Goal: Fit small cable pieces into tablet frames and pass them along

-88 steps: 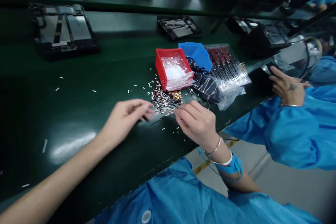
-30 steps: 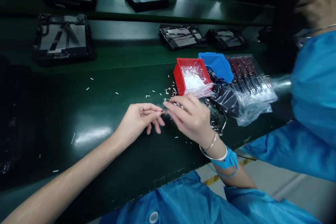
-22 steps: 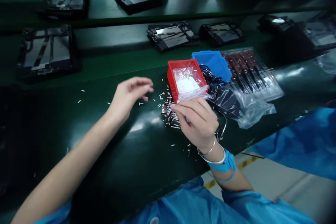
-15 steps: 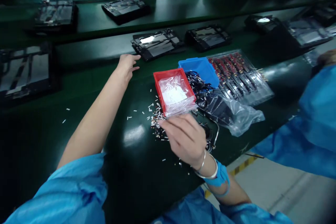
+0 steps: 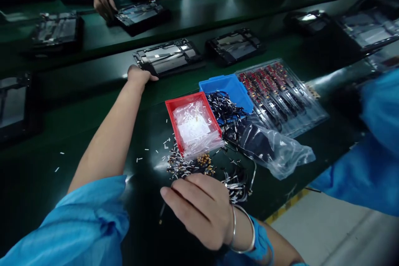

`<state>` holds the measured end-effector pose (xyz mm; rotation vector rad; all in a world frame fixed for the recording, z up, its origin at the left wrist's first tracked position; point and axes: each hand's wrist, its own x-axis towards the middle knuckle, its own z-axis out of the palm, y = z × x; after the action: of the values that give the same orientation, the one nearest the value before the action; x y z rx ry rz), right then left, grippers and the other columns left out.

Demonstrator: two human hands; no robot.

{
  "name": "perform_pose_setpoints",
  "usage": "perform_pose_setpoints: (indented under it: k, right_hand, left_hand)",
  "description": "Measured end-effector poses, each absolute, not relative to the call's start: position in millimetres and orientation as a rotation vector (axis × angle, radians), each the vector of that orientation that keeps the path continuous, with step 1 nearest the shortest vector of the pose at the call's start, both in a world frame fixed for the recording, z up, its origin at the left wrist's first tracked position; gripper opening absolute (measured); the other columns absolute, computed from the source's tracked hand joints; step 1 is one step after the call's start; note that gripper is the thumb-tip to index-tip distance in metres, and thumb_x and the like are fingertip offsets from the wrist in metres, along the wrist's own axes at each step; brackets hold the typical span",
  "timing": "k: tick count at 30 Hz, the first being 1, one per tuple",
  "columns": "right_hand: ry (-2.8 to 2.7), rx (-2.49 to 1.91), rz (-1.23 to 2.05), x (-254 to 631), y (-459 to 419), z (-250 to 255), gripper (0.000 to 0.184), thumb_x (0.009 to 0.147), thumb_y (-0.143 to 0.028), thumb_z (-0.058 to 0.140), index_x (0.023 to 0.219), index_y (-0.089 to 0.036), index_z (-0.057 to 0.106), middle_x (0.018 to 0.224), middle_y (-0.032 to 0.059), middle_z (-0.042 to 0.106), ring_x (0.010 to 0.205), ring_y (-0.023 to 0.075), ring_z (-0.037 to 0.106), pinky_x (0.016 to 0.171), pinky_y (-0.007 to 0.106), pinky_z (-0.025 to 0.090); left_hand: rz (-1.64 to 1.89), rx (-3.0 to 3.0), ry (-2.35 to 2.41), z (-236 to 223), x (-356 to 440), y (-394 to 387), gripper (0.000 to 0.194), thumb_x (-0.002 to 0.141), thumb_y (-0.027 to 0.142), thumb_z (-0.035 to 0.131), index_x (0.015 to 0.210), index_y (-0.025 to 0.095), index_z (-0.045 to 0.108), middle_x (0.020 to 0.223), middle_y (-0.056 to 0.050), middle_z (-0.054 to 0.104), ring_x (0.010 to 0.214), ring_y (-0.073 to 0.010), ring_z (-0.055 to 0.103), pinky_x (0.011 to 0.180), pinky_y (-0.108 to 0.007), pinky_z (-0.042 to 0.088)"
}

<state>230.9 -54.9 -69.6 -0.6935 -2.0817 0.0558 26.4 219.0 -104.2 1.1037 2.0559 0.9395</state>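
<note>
My left hand (image 5: 139, 76) grips the near-left corner of an opened tablet (image 5: 168, 57) lying on the line, the thumb along its front edge and the other fingers partly hidden behind it. My right hand (image 5: 199, 208) is in front of the red bin, over the near part of the bench, its fingers pressed together. A thin dark cable (image 5: 162, 212) with a gold-coloured end hangs from its fingertips. Just beyond those fingers lies a heap of small cables with gold connectors (image 5: 204, 164). Small white strips and a clear bag fill the red bin (image 5: 174, 126).
Behind the red bin stand a blue bin (image 5: 238, 91) of black cables and a clear tray (image 5: 311, 118) of red-and-black parts. A plastic bag (image 5: 277, 153) lies in front. Another opened tablet (image 5: 237, 45) sits farther right. Across the line, another person's hand (image 5: 102, 0) touches a tablet (image 5: 140, 14).
My left hand has closed on the tablet's corner. My right hand has drawn back from the red bin towards me, the thin cable now visible. Another person's hand has appeared at the far tablet.
</note>
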Motion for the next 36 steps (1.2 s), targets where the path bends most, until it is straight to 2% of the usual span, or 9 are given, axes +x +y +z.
perform_pose_setpoints:
  k: [9,13,14,16,19,22,29,33,36]
  right_hand:
    - [-2.009,-0.805,-0.083,221,-53,-89,0.018,0.087,-0.006,0.053,0.088,-0.011,0.07,0.073,0.0059,0.069,0.067,0.0137,0.055,0.057,0.025,0.05]
    - [-1.991,-0.788,-0.063,220,-54,-89,0.019,0.084,-0.002,0.054,0.09,-0.012,0.069,0.076,0.0064,0.07,0.07,0.0142,0.057,0.06,0.026,0.051]
    - [-1.981,-0.777,-0.042,220,-55,-87,0.02,0.083,-0.001,0.054,0.092,-0.012,0.069,0.077,0.0065,0.071,0.07,0.0143,0.058,0.061,0.027,0.052]
    - [-1.937,-0.758,0.015,222,-57,-83,0.023,0.081,0.001,0.056,0.096,-0.014,0.067,0.079,0.006,0.071,0.073,0.0144,0.061,0.064,0.028,0.053]
    - [-1.824,-0.765,0.113,225,-58,-79,0.027,0.08,-0.001,0.061,0.098,-0.02,0.064,0.081,0.0023,0.072,0.075,0.0136,0.064,0.068,0.029,0.052]
    - [-1.707,-0.864,0.239,224,-56,-80,0.022,0.079,-0.005,0.066,0.09,-0.024,0.065,0.077,-0.0022,0.07,0.069,0.0121,0.061,0.065,0.028,0.05]
    - [-1.489,-1.031,1.041,194,-65,-90,0.012,0.07,-0.019,0.074,0.078,-0.021,0.065,0.077,-0.0013,0.07,0.068,0.0117,0.064,0.059,0.025,0.052]
    - [-1.625,-0.987,1.447,163,-81,-85,0.017,0.065,-0.023,0.077,0.075,-0.018,0.064,0.074,-0.0003,0.069,0.066,0.0108,0.063,0.057,0.023,0.052]
    - [-1.705,-0.946,1.673,136,-92,-84,0.019,0.064,-0.023,0.077,0.074,-0.017,0.063,0.073,-0.0003,0.068,0.065,0.01,0.063,0.059,0.024,0.052]
  left_hand:
    - [1.11,0.784,1.587,-87,43,195,0.034,0.091,0.033,0.058,0.119,0.015,0.056,0.115,-0.009,0.059,0.096,-0.02,0.062,0.081,-0.039,0.055]
    - [1.315,0.69,1.572,-61,30,133,0.014,0.09,0.019,0.057,0.101,0.011,0.058,0.092,-0.004,0.062,0.075,-0.012,0.061,0.065,-0.026,0.054]
    - [1.379,0.676,1.581,-54,22,108,0.007,0.087,0.011,0.057,0.094,0.01,0.058,0.081,-0.001,0.06,0.067,-0.0094,0.058,0.06,-0.022,0.053]
    - [1.48,0.662,1.611,-42,2,46,0.019,0.071,0.0,0.061,0.085,0.012,0.055,0.066,0.004,0.055,0.054,-0.0073,0.052,0.049,-0.018,0.049]
    - [1.599,0.623,1.67,-35,-26,-59,0.039,0.051,0.001,0.07,0.084,0.015,0.055,0.072,0.004,0.062,0.055,-0.0099,0.057,0.04,-0.016,0.047]
    - [1.636,0.494,1.81,-47,-33,-155,0.045,0.042,0.008,0.079,0.079,0.018,0.056,0.066,0.006,0.062,0.054,-0.0083,0.057,0.048,-0.013,0.052]
    - [1.507,0.167,1.671,-99,31,-280,0.047,0.059,0.031,0.086,0.095,0.017,0.06,0.078,-0.003,0.069,0.064,-0.0178,0.064,0.049,-0.024,0.055]
    - [1.285,0.176,1.162,-114,44,-307,0.036,0.072,0.041,0.077,0.098,0.019,0.063,0.112,-0.013,0.069,0.099,-0.0301,0.068,0.056,-0.029,0.057]
    - [0.947,0.383,0.906,-112,23,-316,0.032,0.084,0.042,0.066,0.108,0.021,0.065,0.113,-0.013,0.069,0.103,-0.0275,0.067,0.071,-0.033,0.058]
